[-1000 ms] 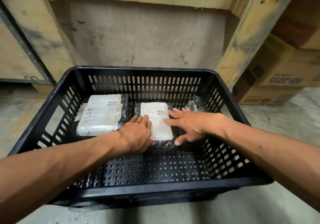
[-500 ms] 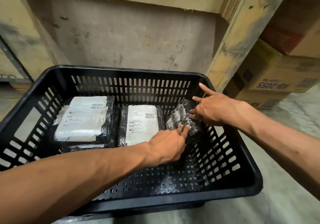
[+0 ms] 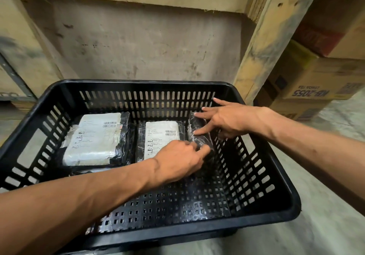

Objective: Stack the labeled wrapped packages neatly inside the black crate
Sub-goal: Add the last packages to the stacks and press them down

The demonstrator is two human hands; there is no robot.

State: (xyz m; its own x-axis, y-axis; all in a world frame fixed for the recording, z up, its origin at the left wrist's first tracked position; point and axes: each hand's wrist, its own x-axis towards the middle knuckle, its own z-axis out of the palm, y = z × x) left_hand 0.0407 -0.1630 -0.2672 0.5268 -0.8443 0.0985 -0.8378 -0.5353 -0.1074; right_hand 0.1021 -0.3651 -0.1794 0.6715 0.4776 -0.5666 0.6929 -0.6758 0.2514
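A black slotted crate [image 3: 256, 222] sits on the floor in front of me. Three wrapped packages lie along its far side. The large one [image 3: 94, 138] at the left shows a white label and rests on another dark package. The middle one [image 3: 161, 134] lies flat with its label up. The small one [image 3: 198, 130] stands on edge against the right wall, dark wrap showing. My left hand [image 3: 177, 162] grips its near end with curled fingers. My right hand [image 3: 223, 119] presses spread fingers on its upper side.
A concrete wall and wooden posts [image 3: 270, 37] rise behind the crate. Stacked cardboard boxes [image 3: 308, 85] stand at the right. The near half of the crate floor [image 3: 167, 207] is bare mesh.
Both hands moved from the middle package to the small one at the right. That package has turned so its label no longer shows and stands closer to the right wall.
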